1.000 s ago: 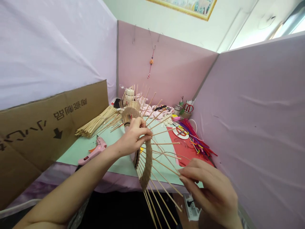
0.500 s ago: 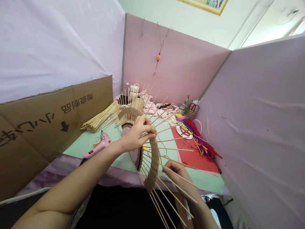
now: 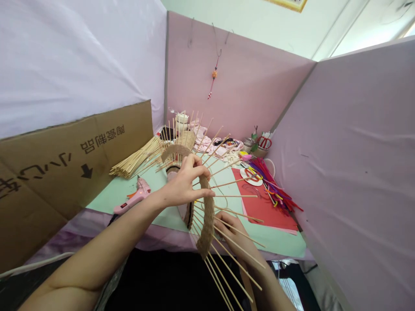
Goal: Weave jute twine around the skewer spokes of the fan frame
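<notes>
A round frame of thin sticks with a brown woven band [image 3: 206,220] stands tilted above the table's front edge, its sticks fanning outward. My left hand [image 3: 189,181] grips the upper part of the band, thumb on the near side and fingers over the rim. Low on the right side, my right hand [image 3: 231,231] is behind the sticks with its fingers bent together close to the band; what they hold is too small to make out. A dark-rimmed inner disc [image 3: 186,211] shows through the sticks, partly hidden by my left hand.
Left on the green tabletop [image 3: 155,218] lies a pink glue gun [image 3: 138,196], with a bundle of sticks [image 3: 136,160] behind it. Red sheets [image 3: 269,214], coloured pipe cleaners [image 3: 275,185] and red-handled scissors [image 3: 264,142] are at the right. A cardboard panel [image 3: 65,172] stands left.
My right hand has moved up and left, closer to the band. My left thumb has spread a little lower along the band, and the frame has turned slightly.
</notes>
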The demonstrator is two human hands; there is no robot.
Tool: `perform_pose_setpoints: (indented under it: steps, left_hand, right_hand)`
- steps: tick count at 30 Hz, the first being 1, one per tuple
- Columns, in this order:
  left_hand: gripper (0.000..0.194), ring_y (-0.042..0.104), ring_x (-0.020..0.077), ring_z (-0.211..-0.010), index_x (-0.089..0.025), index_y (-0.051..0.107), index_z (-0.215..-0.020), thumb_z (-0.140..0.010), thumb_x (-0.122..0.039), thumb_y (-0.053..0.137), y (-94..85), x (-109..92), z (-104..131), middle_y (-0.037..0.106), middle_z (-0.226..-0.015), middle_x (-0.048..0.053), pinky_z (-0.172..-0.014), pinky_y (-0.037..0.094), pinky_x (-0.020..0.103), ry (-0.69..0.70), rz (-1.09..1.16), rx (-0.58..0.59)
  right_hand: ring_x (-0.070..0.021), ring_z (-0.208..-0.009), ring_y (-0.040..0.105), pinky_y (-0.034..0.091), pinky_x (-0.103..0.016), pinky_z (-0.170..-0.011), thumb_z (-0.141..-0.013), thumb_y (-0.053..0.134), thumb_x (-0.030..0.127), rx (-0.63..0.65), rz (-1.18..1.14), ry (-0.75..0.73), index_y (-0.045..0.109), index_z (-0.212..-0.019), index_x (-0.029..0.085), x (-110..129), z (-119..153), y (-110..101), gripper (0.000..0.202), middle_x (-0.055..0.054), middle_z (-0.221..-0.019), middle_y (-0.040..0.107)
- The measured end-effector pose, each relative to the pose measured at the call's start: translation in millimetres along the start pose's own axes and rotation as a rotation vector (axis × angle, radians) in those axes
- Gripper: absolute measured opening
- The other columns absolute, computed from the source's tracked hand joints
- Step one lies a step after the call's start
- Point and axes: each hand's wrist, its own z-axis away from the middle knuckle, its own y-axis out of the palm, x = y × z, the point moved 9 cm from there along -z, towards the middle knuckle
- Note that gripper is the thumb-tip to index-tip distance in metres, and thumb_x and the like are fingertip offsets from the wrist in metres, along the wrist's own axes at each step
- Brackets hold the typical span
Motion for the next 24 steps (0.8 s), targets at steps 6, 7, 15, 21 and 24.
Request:
perform_pose_setpoints:
  steps: [6, 7, 15, 21, 24]
  left_hand:
    - [0.034, 0.041, 0.0207, -0.097, -0.019, 0.063, -0.089, -0.076, -0.049, 0.071, -3.1, 3.6, 0.4, 0.037, -0.098, 0.004, -0.091, 0.041, 0.039, -0.005, -0.004, -0.024]
    - [0.034, 0.041, 0.0208, -0.097, -0.019, 0.063, -0.089, -0.075, -0.049, 0.071, -3.6, 4.4, 0.7, 0.037, -0.098, 0.004, -0.091, 0.041, 0.039, -0.009, -0.006, -0.026]
    - [0.035, 0.042, 0.0206, -0.098, -0.019, 0.063, -0.088, -0.076, -0.05, 0.07, -6.2, 7.1, 1.2, 0.038, -0.098, 0.004, -0.092, 0.041, 0.038, 0.005, 0.017, -0.072]
    - [0.035, 0.044, 0.0193, -0.097, -0.018, 0.061, -0.079, -0.086, -0.051, 0.056, -9.6, 13.1, -8.7, 0.039, -0.094, 0.004, -0.094, 0.041, 0.037, 0.022, 0.149, -0.116]
    - [0.03, 0.045, 0.0187, -0.095, -0.018, 0.061, -0.078, -0.091, -0.043, 0.052, -9.8, 14.5, -9.1, 0.04, -0.092, 0.004, -0.094, 0.04, 0.037, 0.02, 0.151, -0.203]
  right_hand:
    - [-0.0196, -0.102, 0.06, 0.045, -0.032, -0.093, -0.092, 0.053, 0.04, 0.005, -0.055, -0.123, 0.066, -0.104, 0.021, 22.4, -3.6, -8.0, 0.026, -0.005, -0.105, 0.067]
    - [-0.0204, -0.108, 0.059, 0.044, -0.034, -0.098, -0.093, 0.052, 0.039, -0.007, -0.108, -0.145, 0.065, -0.11, 0.022, 26.7, -4.6, -9.5, 0.027, -0.006, -0.111, 0.066]
    - [-0.0127, -0.068, 0.058, 0.047, -0.024, -0.062, -0.083, 0.066, 0.04, -0.202, -0.343, -0.129, 0.063, -0.099, 0.021, 29.0, -11.5, -0.1, 0.025, -0.001, -0.082, 0.065]
    - [-0.0116, -0.057, 0.053, 0.043, -0.024, -0.055, -0.081, 0.065, 0.044, -0.437, -0.394, -0.182, 0.064, -0.085, 0.018, 35.7, -17.6, 4.7, 0.026, 0.001, -0.066, 0.061]
    - [-0.0118, -0.054, 0.053, 0.043, -0.024, -0.053, -0.082, 0.064, 0.045, -0.489, -0.418, -0.196, 0.062, -0.084, 0.018, 32.3, -20.1, 9.7, 0.027, 0.0, -0.064, 0.061]
